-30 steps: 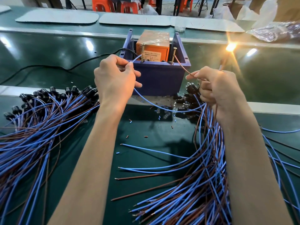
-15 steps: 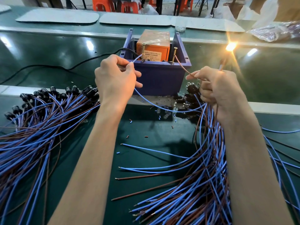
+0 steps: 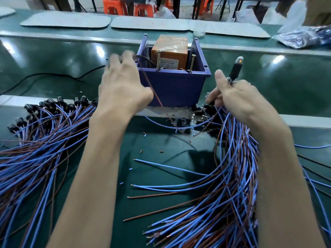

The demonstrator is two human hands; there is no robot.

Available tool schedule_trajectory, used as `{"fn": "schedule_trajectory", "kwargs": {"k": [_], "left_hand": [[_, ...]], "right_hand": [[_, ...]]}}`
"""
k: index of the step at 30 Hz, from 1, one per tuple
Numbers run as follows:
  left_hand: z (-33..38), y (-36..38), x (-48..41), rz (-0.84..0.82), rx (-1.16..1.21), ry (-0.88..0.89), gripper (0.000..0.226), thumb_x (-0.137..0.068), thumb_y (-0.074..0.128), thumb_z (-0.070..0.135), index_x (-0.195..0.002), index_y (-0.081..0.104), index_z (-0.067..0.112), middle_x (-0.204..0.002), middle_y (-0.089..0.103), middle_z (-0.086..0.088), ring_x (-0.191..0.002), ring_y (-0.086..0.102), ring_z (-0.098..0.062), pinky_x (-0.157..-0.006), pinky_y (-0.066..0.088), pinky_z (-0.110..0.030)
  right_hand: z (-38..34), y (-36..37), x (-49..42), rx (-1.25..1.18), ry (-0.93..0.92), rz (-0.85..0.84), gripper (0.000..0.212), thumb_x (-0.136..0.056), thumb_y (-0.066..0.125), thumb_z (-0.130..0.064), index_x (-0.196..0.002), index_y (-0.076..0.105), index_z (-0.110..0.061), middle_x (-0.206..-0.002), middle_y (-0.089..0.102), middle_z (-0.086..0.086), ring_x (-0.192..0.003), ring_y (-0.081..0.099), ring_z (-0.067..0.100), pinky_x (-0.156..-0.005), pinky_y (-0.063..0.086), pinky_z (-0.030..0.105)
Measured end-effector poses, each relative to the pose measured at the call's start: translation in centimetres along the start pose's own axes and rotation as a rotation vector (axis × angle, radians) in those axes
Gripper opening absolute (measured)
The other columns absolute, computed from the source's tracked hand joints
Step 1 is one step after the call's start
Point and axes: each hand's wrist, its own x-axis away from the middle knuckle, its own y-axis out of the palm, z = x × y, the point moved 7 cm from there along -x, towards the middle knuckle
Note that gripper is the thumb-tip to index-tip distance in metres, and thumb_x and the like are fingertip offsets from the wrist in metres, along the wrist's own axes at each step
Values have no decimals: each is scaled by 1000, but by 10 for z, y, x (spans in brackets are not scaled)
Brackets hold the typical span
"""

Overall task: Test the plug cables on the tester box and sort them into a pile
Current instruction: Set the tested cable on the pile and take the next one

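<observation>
The right hand [image 3: 238,100] grips a cable's black plug [image 3: 235,72], bulb [image 3: 239,60] pointing to one o'clock. The left hand [image 3: 121,86], fingers spread and holding nothing, hovers at nine o'clock of the tester box [image 3: 172,88]. The pile [image 3: 44,133] lies at eight o'clock.

My green bench [image 3: 286,86] runs across the whole frame. At upper centre the blue tester box [image 3: 172,88] stands on it. A pile of plug cables [image 3: 35,140] fans over the left side; a looser heap [image 3: 223,203] fills the lower right. Bits of cut insulation [image 3: 145,135] dot the middle, and a black power cord [image 3: 53,74] snakes in from the upper left.
</observation>
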Motion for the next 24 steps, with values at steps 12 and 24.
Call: {"fn": "schedule_trajectory", "kwargs": {"k": [12, 24], "left_hand": [[77, 52, 49, -614, -116, 468, 49, -100, 25, 53, -82, 60, 23, -89, 70, -2, -113, 56, -21, -115, -18, -50], [98, 39, 97, -1044, 8, 558, 50, -92, 46, 56, -78, 70, 14, -66, 72, 14, -39, 48, 4, -42, 35, -14]], "right_hand": [[-29, -11, 15, -954, -190, -163, 21, -98, 48, -14, -81, 59, -8, -63, 60, -1, -53, 48, 6, -49, 40, 12], [2, -30, 9, -518, -10, 78, 26, -86, 65, -16, -61, 70, -12, -54, 63, -6, -43, 47, -1, -43, 36, 8]]}}
